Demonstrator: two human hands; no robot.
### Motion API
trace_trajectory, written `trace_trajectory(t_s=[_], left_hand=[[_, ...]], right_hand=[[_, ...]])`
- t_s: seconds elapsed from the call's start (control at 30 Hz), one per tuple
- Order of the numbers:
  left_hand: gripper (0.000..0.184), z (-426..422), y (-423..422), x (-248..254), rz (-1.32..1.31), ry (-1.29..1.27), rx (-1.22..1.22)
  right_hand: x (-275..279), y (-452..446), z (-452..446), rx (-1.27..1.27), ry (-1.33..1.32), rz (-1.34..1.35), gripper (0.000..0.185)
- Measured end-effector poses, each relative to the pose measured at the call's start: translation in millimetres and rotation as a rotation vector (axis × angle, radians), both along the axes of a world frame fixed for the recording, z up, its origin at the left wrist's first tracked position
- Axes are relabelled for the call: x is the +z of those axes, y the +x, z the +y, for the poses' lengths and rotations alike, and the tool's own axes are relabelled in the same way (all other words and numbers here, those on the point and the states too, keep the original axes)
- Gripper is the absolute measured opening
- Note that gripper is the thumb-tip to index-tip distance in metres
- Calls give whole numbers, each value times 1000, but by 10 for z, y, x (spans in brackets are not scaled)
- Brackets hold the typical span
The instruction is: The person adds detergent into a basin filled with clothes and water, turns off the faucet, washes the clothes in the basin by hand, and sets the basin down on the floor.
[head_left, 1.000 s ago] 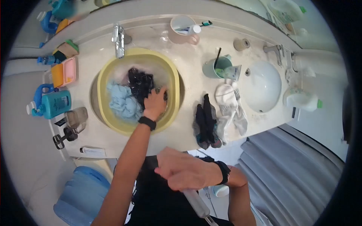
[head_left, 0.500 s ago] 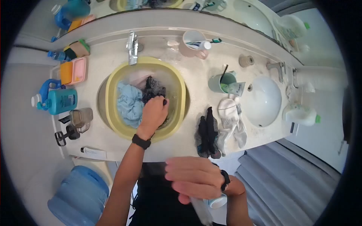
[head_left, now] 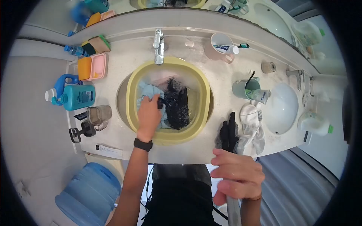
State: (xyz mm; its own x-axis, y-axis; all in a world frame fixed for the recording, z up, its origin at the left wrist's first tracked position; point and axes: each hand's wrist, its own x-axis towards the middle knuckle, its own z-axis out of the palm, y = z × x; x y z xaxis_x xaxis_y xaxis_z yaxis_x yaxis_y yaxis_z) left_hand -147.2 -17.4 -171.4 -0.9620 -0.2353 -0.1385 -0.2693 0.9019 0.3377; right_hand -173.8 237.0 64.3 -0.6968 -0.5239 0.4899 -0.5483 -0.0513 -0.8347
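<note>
My left hand (head_left: 149, 118) is over the left side of the yellow basin (head_left: 206, 101), its fingers pinched on a small bit of black cloth. Dark wet cloth (head_left: 177, 109) lies in the water in the middle of the basin, beside light blue cloth (head_left: 148, 90) that my left hand partly covers. Pinkish cloth shows faintly behind them. Beyond the counter's front edge, my right hand (head_left: 239, 175) is curled around a pale handle (head_left: 233, 211), its fingers slightly apart. Black socks (head_left: 229, 133) and white socks (head_left: 250, 126) lie on the counter just behind it.
The basin sits in a sink under a faucet (head_left: 158, 47). A pink cup (head_left: 218, 51) and a green cup (head_left: 241, 89) stand to the right, near a second sink (head_left: 281, 107). Bottles (head_left: 79, 96), a pink box (head_left: 98, 67) and a clear container (head_left: 98, 115) are at left.
The view has shifted, so the counter appears farther right. My left hand has moved from the basin's right part to its left side, over the blue cloth. The fingers of my right hand have spread somewhat.
</note>
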Motion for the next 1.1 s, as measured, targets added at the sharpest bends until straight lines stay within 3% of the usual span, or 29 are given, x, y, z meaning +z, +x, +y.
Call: trace_trajectory(t_s=[0.1, 0.17, 0.4, 0.47, 0.5, 0.57, 0.67, 0.87, 1.03, 1.1], left_hand=[[46, 198, -48, -174, -39, 78, -48], [42, 381, -93, -39, -138, 104, -38], [30, 451, -60, -267, -102, 74, -63], [26, 365, -82, -226, 261, 179, -135], [26, 329, -91, -202, 264, 175, -133], [20, 288, -124, 8, -188, 605, 27], [19, 286, -18, -115, 5, 699, 124], [26, 263, 20, -193, 176, 620, 302], [15, 143, -58, 113, 10, 557, 298], [17, 49, -82, 53, 95, 568, 302]], right_hand=[[-87, -43, -61, 93, 34, -107, 34], [-21, -24, -114, 121, -1, -89, 34], [-65, 65, -181, 108, -63, -55, 32], [-178, -25, -183, 122, 79, -84, 32], [-199, -32, -206, 100, 72, -76, 35], [-108, -23, -268, 122, 4, -46, 36], [-96, -4, -276, 173, -15, -93, 35], [-107, -10, -295, 127, 0, -91, 34], [-71, 18, -357, 122, -68, -125, 36], [-138, 23, -348, 86, -13, -117, 36]])
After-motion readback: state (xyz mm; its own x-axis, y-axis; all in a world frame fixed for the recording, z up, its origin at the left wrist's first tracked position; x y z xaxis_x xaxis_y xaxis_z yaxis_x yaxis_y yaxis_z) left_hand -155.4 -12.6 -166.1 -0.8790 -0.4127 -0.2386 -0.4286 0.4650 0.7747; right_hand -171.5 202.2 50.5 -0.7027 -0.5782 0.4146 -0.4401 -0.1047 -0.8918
